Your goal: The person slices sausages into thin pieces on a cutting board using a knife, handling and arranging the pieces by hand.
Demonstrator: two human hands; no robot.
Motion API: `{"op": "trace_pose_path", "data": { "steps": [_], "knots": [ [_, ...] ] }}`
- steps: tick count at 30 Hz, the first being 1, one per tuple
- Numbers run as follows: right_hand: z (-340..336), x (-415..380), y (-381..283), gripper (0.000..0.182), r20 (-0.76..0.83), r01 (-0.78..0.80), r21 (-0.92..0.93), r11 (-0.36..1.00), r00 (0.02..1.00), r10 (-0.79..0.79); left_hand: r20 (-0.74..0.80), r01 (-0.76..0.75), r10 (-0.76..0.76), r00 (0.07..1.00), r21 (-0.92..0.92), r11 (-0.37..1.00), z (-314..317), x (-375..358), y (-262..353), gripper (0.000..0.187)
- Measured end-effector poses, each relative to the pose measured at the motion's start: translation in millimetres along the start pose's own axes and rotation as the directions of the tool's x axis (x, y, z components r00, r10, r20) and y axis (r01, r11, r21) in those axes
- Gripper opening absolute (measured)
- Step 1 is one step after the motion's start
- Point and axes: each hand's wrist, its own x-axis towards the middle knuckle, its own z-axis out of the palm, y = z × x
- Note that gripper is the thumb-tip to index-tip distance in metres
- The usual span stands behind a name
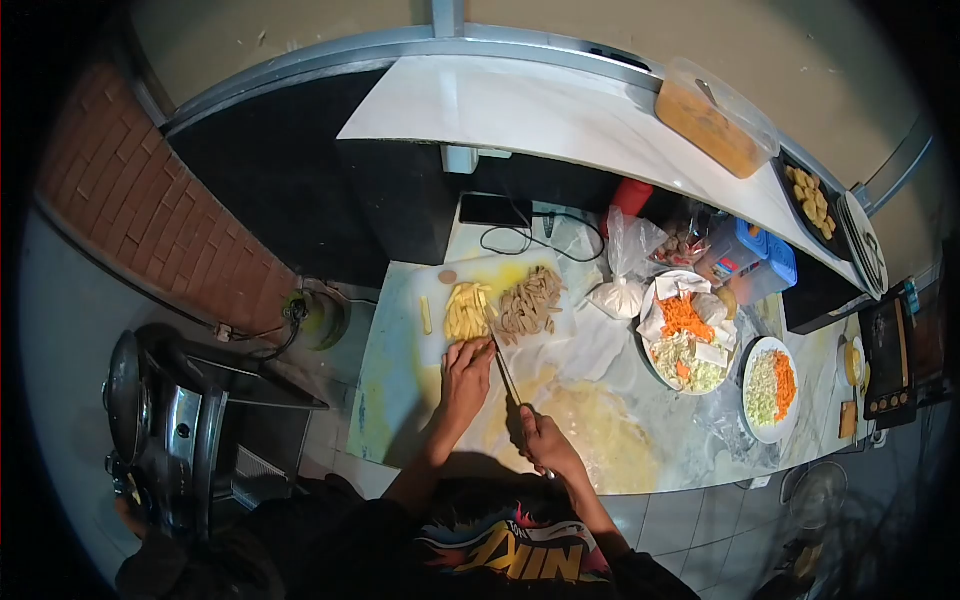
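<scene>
R hand (540,440) grips knife (508,378) by handle — stiff, prob. light, best held there. L hand (466,375) at near edge of yellow strips (466,312) on board (430,345); grip unclear. Strips likely firm, slippery — curl fingertips.

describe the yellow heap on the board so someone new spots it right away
On the marble-patterned counter, find the pale cutting board. The heap of yellow strips lies on it, just beyond the person's left hand. Its bright yellow sets it apart from the brown strips to its right, its size from the lone yellow strip to its left.
</scene>
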Motion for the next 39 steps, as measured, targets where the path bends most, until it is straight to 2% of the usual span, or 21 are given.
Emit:
{"op": "trace_pose_path", "data": {
  "steps": [4, 13, 21, 24, 27, 33, 36, 39],
  "knots": [
    [-4, -8, 3, 0.062, -0.008, -0.011, 0.031, 0.999, 1.000, 0.012, 0.010, 0.013, -0.013, 1.000, 0.001, 1.000, -1, 0, 1, 0.025],
    [-9, -27, -1, 0.064, 0.012, -0.031, 0.080, 0.996, 0.999, 0.030, -0.086, 0.015, -0.023, 0.996, -0.085, 0.996, 5, 1, -3, 0.019],
    [0, -33, 5, 0.072, 0.002, -0.031, 0.112, 0.993, 1.000, 0.031, -0.080, -0.007, 0.001, 0.997, -0.079, 0.997, 4, 1, -4, 0.019],
    [1, -34, 4, 0.072, -0.022, -0.033, 0.082, 0.996, 0.999, 0.035, -0.086, -0.020, 0.014, 0.996, -0.064, 0.998, 7, 0, -7, 0.020],
    [-2, -34, 2, 0.072, -0.026, -0.033, -0.064, 0.997, 0.999, 0.032, -0.081, -0.012, 0.008, 0.997, -0.059, 0.998, 8, -1, -8, 0.020],
    [8, -32, 1, 0.074, -0.030, 0.020, -0.088, 0.996, 0.999, -0.022, -0.086, -0.013, 0.008, 0.996, -0.051, 0.999, 10, -1, -10, 0.022],
    [9, -25, 2, 0.070, -0.024, -0.022, -0.077, 0.997, 1.000, 0.020, -0.085, -0.010, 0.006, 0.996, -0.050, 0.999, 9, -1, -10, 0.022],
    [12, -24, 0, 0.071, -0.056, 0.004, 0.031, 1.000, 0.998, -0.003, -0.076, 0.000, -0.004, 0.997, -0.055, 0.998, 9, 0, -8, 0.022]
  ]
}}
